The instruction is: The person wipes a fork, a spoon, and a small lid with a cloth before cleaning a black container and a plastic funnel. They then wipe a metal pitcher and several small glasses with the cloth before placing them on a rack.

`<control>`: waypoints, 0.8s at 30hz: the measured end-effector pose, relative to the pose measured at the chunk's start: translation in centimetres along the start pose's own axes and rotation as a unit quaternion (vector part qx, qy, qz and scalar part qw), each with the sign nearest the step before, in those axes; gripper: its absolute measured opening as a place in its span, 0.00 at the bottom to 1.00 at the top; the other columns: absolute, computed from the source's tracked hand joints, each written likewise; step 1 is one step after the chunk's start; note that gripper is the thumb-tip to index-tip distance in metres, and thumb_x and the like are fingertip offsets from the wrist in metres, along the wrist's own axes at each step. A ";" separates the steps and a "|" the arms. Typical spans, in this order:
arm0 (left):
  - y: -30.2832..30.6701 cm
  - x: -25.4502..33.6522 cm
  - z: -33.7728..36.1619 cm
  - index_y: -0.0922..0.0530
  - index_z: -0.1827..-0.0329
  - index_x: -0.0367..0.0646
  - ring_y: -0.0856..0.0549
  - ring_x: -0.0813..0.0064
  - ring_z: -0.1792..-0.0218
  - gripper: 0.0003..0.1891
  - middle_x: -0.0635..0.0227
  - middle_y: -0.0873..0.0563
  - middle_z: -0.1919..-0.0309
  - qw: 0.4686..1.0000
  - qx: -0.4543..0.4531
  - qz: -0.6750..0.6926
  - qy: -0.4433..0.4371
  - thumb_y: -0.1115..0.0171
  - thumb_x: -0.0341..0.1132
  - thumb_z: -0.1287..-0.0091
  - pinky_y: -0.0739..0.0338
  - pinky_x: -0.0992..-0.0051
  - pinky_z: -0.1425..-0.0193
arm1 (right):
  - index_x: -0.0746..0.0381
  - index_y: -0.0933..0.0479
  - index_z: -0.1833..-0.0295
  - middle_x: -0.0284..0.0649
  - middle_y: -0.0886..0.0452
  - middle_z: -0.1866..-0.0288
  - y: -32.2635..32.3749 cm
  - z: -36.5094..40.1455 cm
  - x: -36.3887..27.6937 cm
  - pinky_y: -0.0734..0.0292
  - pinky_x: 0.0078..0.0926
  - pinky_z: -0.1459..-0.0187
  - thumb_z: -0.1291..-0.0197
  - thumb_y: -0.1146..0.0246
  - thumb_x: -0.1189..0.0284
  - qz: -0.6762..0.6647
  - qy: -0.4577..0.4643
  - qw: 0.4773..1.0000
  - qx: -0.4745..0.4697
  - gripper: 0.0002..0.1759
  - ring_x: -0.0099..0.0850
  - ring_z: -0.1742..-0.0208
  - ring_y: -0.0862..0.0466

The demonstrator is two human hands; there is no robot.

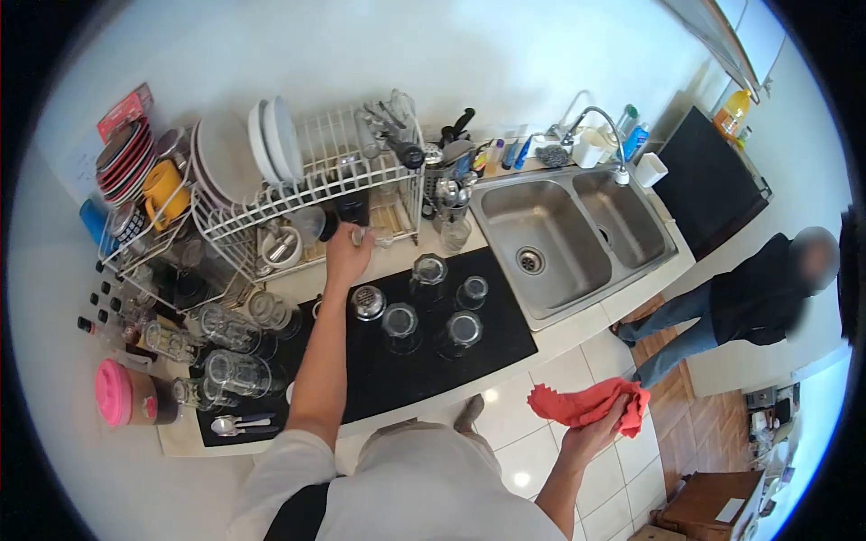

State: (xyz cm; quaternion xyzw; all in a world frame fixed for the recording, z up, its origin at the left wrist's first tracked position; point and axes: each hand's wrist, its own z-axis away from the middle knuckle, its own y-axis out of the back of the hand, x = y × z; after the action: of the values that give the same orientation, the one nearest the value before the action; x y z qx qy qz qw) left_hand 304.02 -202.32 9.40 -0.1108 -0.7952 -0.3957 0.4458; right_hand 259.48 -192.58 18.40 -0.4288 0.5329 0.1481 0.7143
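Observation:
My left hand (347, 254) reaches over the counter to the lower level of the white wire dish rack (244, 213). Its fingers look closed, but what they hold, if anything, is partly hidden. Right by its fingertips are a black cup (353, 207) and a clear container with a dark end (309, 222). Held off the counter on the other side, my right hand (591, 439) grips a crumpled red cloth (582, 406). Several upturned glasses (400, 323) and a metal-topped shaker (368, 302) stand on the black cooktop (397, 379).
White plates (236, 158) and a yellow mug (164, 191) fill the rack. A double steel sink (532, 221) is set into the counter. More glass mugs (239, 372) and a pink-lidded jug (115, 393) crowd the left end. Another person (753, 293) stands beyond the sink.

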 end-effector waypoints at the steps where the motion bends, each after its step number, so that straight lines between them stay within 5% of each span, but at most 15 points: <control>1: 1.2 0.0 1.7 0.27 0.56 0.35 0.15 0.62 0.70 0.20 0.54 0.16 0.70 0.997 0.007 0.073 0.034 0.33 0.44 0.38 0.21 0.66 0.66 | 0.58 0.32 0.43 0.32 0.26 0.50 -0.5 0.3 0.4 0.25 0.25 0.50 0.30 0.45 0.60 -0.012 -0.014 0.999 -0.030 0.17 0.24 0.51 0.24; 4: 6.3 4.8 8.0 0.28 0.52 0.39 0.19 0.76 0.75 0.17 0.60 0.17 0.71 0.915 -0.057 0.366 0.159 0.37 0.42 0.33 0.23 0.77 0.72 | 0.55 0.33 0.38 0.33 0.25 0.46 -1.9 1.4 1.3 0.23 0.32 0.46 0.31 0.43 0.59 -0.040 -0.056 0.990 -0.120 0.21 0.29 0.46 0.22; 10: 9.6 10.5 17.4 0.29 0.50 0.42 0.20 0.81 0.75 0.15 0.63 0.16 0.68 0.779 -0.175 0.573 0.182 0.39 0.42 0.31 0.25 0.81 0.76 | 0.58 0.31 0.42 0.37 0.24 0.47 -6.7 9.2 4.5 0.23 0.33 0.49 0.31 0.43 0.63 0.071 0.016 0.965 -0.251 0.17 0.30 0.48 0.21; 13: 10.2 11.6 20.0 0.30 0.49 0.40 0.21 0.81 0.75 0.14 0.62 0.17 0.69 0.766 -0.213 0.583 0.165 0.41 0.39 0.30 0.24 0.81 0.74 | 0.65 0.28 0.46 0.37 0.22 0.53 -9.0 12.6 3.6 0.26 0.25 0.65 0.33 0.44 0.68 0.115 0.105 0.815 -0.558 0.15 0.23 0.64 0.23; 17: 11.9 10.7 21.0 0.30 0.48 0.40 0.21 0.81 0.73 0.15 0.63 0.18 0.68 0.830 -0.199 0.507 0.117 0.41 0.39 0.29 0.24 0.80 0.73 | 0.66 0.28 0.45 0.35 0.21 0.59 -8.9 13.2 4.1 0.37 0.19 0.80 0.39 0.43 0.72 0.171 0.059 0.669 -0.721 0.17 0.17 0.79 0.30; 20: 12.2 10.0 21.2 0.30 0.48 0.40 0.21 0.82 0.73 0.15 0.64 0.18 0.68 0.826 -0.189 0.514 0.133 0.41 0.40 0.29 0.24 0.80 0.73 | 0.66 0.29 0.44 0.36 0.21 0.55 -7.8 12.3 3.3 0.28 0.21 0.71 0.37 0.42 0.70 0.155 -0.111 0.742 -0.643 0.18 0.20 0.70 0.23; 21: 12.0 9.6 21.2 0.30 0.48 0.41 0.21 0.82 0.74 0.15 0.64 0.17 0.68 0.812 -0.185 0.534 0.143 0.41 0.40 0.30 0.24 0.80 0.73 | 0.67 0.29 0.43 0.38 0.22 0.51 -7.4 13.1 3.3 0.23 0.24 0.57 0.36 0.39 0.68 0.137 -0.081 0.838 -0.522 0.20 0.24 0.55 0.21; 22: 11.9 9.4 21.2 0.29 0.49 0.41 0.21 0.83 0.74 0.15 0.65 0.17 0.68 0.798 -0.183 0.553 0.154 0.40 0.41 0.30 0.24 0.81 0.74 | 0.66 0.30 0.41 0.40 0.23 0.46 -7.2 11.8 4.4 0.27 0.27 0.45 0.37 0.36 0.67 0.091 -0.219 0.860 -0.451 0.22 0.27 0.43 0.24; 24: 11.5 9.3 21.1 0.30 0.48 0.41 0.21 0.83 0.74 0.15 0.65 0.17 0.68 0.792 -0.199 0.555 0.159 0.40 0.41 0.30 0.24 0.80 0.73 | 0.65 0.31 0.40 0.40 0.23 0.45 -7.0 10.2 5.0 0.25 0.27 0.48 0.38 0.36 0.71 0.135 -0.117 0.880 -0.440 0.22 0.27 0.47 0.22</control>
State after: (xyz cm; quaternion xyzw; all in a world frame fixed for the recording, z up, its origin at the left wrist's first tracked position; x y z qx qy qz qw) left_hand 291.55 -180.98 16.79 -0.5548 -0.4187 -0.2413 0.6772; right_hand 272.62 -190.07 17.84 -0.6027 0.3775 0.5116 0.4822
